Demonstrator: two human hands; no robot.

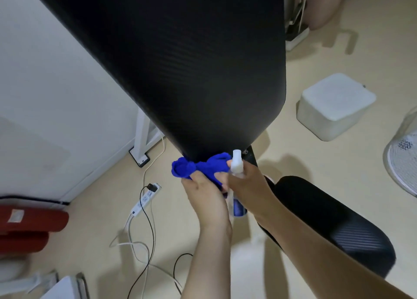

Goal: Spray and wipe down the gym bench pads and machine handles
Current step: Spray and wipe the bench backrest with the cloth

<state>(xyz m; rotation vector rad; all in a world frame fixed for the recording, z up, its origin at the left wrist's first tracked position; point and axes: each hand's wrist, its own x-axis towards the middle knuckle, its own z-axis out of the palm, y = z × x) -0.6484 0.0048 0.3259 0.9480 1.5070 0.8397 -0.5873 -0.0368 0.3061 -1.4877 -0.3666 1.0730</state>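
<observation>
- At the narrow lower end of the black back pad [180, 73], my left hand [204, 195] gripped the bunched blue cloth [196, 167], fingers curled round it.
- That cloth lay against the pad's bottom edge, just above my knuckles, with one lump of it bulging out to the left of my thumb.
- Just to the right of it, my right hand [247, 183] was wrapped round the spray bottle [237, 163], holding it upright.
- Its white nozzle stood up above my fingers, close under the pad's lower edge and right beside the cloth's right end; whether they touched, I could not tell.
- Its clear lower body, showing blue, hung below my palm, between my two wrists.
- My hands sat close together, side by side.
- Under my right forearm lay the black seat pad [338, 226], apart from the back pad.
- On the beige floor [293, 152], a white power strip [146, 199] with trailing cables lay left of my left arm.
- Red cushions [29, 224] lay at the left edge.
- A white box stool [336, 104] stood right of the back pad, with a white fan [404, 158] at the right edge.
</observation>
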